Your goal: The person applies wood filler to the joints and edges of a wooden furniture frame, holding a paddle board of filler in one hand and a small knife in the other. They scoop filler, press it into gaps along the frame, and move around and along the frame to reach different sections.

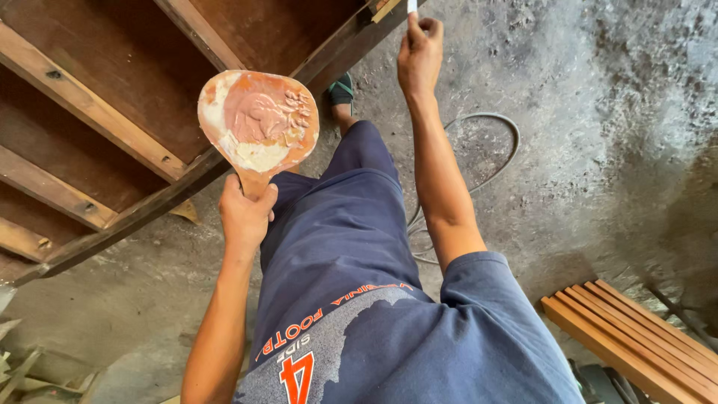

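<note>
My left hand (245,215) grips the handle of a round wooden paddle board (258,120) smeared with pinkish-brown and cream putty. The board is held up in front of a dark wooden frame (112,112) with lighter slats. My right hand (419,54) reaches forward to the frame's upper edge, holding a small thin white-tipped tool (411,6) pinched in its fingers. Most of that tool is cut off by the picture's top edge. My blue shorts and a foot in a sandal (342,90) show below.
The floor is rough grey concrete (598,112). A grey cable (493,150) loops on it beside my right arm. A slatted wooden piece (636,337) lies at the lower right. Wood scraps (22,366) lie at the lower left.
</note>
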